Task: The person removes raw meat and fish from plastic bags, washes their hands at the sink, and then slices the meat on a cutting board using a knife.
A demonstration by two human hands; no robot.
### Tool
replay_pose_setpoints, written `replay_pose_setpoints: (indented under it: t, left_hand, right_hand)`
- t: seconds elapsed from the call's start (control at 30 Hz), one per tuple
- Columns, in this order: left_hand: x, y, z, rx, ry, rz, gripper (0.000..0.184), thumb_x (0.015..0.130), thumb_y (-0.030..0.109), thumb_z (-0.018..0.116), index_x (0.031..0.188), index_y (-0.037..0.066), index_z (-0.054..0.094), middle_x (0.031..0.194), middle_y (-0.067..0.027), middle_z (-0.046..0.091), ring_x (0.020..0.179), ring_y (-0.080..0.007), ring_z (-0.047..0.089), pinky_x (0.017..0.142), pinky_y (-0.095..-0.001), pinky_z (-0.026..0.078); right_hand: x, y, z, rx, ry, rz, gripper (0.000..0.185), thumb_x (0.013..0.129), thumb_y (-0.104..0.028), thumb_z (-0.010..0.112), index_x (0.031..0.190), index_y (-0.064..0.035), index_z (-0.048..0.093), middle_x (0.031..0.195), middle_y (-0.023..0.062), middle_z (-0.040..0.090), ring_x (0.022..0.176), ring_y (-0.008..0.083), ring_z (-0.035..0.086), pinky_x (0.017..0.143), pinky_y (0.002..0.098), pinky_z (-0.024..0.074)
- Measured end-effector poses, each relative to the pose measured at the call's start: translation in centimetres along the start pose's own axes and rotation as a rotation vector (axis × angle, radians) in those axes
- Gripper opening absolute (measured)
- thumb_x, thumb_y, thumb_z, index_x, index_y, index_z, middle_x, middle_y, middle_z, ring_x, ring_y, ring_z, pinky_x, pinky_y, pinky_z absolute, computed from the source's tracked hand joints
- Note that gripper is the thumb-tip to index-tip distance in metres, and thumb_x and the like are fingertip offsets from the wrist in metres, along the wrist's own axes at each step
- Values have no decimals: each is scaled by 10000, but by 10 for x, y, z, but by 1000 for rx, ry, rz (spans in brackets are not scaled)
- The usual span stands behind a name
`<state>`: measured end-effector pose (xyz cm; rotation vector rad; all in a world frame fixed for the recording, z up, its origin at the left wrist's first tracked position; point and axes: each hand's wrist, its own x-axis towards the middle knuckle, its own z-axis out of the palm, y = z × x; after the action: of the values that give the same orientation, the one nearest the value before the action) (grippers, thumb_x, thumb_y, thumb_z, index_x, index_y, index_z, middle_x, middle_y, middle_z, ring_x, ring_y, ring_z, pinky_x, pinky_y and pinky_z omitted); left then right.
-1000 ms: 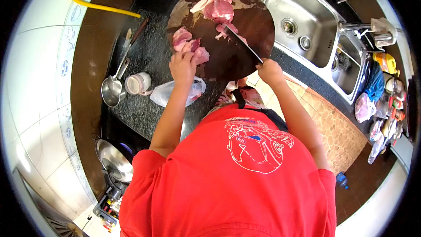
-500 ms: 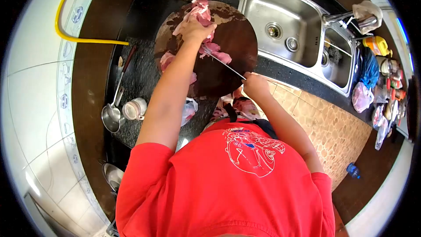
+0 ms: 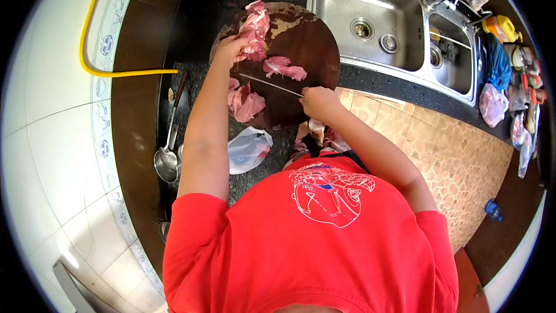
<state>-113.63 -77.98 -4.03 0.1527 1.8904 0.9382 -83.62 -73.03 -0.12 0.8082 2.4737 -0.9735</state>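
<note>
On the round, dark wooden cutting board lies a large piece of raw meat, pink with pale fat. My left hand grips its lower left edge. My right hand is closed around the handle of a knife, whose thin blade points left across the board. Above the blade sits a smaller slice of meat, apart from the large piece. Several more cut pieces lie below the blade, next to my left forearm. The knife handle is hidden in my right hand.
A steel double sink adjoins the board on the right. A plastic bag lies on the counter just below the board. At left are a ladle and a yellow hose. Bags and bottles line the far right counter.
My left hand has moved left, to the large meat's lower edge. The knife has shifted left and down, away from the small slice. The whole view has moved slightly.
</note>
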Motion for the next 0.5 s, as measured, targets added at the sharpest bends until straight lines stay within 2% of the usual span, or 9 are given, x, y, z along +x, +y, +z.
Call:
replay_pose_setpoints:
  t: [0.07,0.1,0.17,0.2,0.37,0.43,0.5]
  left_hand:
    - [-9,15,8,126,161,131,436,701,158,648,1113,40,567,906,-44,609,766,-148,579,639,-324,484]
    - [-6,18,6,134,155,132,436,701,158,648,1113,40,567,906,-44,609,766,-148,579,639,-324,484]
    - [1,28,-4,212,107,345,397,693,154,646,1060,9,603,845,-62,614,674,-137,580,579,-280,482]
    - [1,32,-5,278,185,449,296,678,171,650,919,-1,664,722,-63,628,593,-139,585,554,-285,518]
    - [-18,68,-14,324,225,509,324,685,184,631,950,1,656,701,-70,628,591,-130,598,506,-262,513]
    - [-29,84,-17,426,240,510,340,700,176,620,983,-12,635,787,-67,619,651,-139,608,552,-279,540]
    - [-35,97,-19,474,212,534,318,723,184,604,975,-5,640,792,-63,623,658,-134,610,555,-281,539]
  right_hand:
    - [10,-5,-4,-24,-17,-19,230,818,-197,524,916,-33,652,917,195,653,891,352,632,780,425,502]
    - [11,-5,-5,-50,-44,-36,230,819,-177,511,932,-24,642,938,199,651,907,350,631,785,421,503]
    - [11,0,-10,-28,-7,21,235,819,-161,501,960,-19,626,954,206,646,918,349,628,789,422,502]
    - [12,4,-14,-14,29,70,244,819,-145,491,988,-13,610,970,213,641,928,349,626,793,423,501]
    - [17,40,-20,35,132,172,237,844,-176,498,1015,-50,602,979,198,641,941,345,618,812,427,491]
    - [16,43,-24,78,110,192,231,861,-212,502,1000,-64,612,986,189,638,943,354,610,822,428,485]
    - [18,46,-20,118,112,196,249,863,-235,508,995,-55,619,990,204,628,956,366,597,831,435,475]
